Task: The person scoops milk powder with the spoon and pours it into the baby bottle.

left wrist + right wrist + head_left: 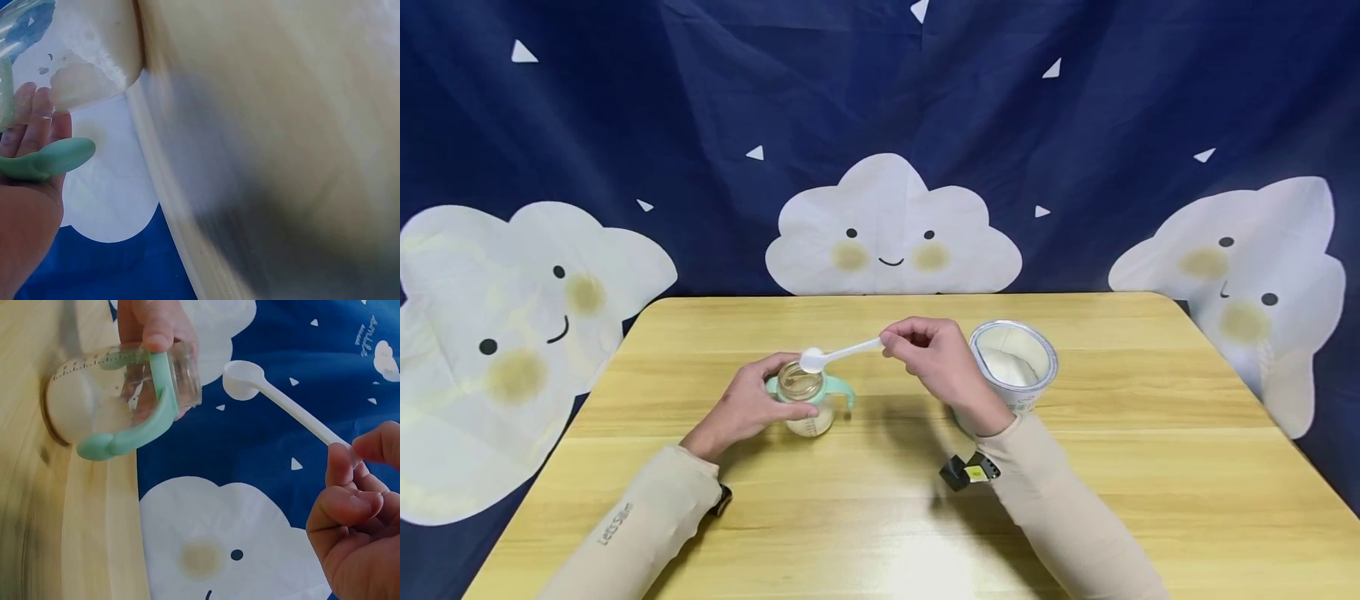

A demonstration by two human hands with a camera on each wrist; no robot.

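A clear glass baby bottle (811, 423) with mint-green handles stands uncapped on the table, pale powder or liquid in its lower part. My left hand (747, 402) grips it round the neck, thumb in front and fingers behind. Between thumb and fingertips, my right hand (942, 360) pinches the end of a white measuring scoop (855, 347). The bowl of the scoop is just above the bottle's mouth, and in the right wrist view the scoop (300, 414) is apart from the bottle (112, 387). Whether the bowl holds powder, I cannot tell. A green handle (69, 155) shows in the left wrist view.
An uncovered tin (1051, 367) of white powder (1009, 367) stands behind and right of my right hand, which partly hides it. The wooden table (865, 508) ends at a dark blue curtain (715, 75) with smiling clouds.
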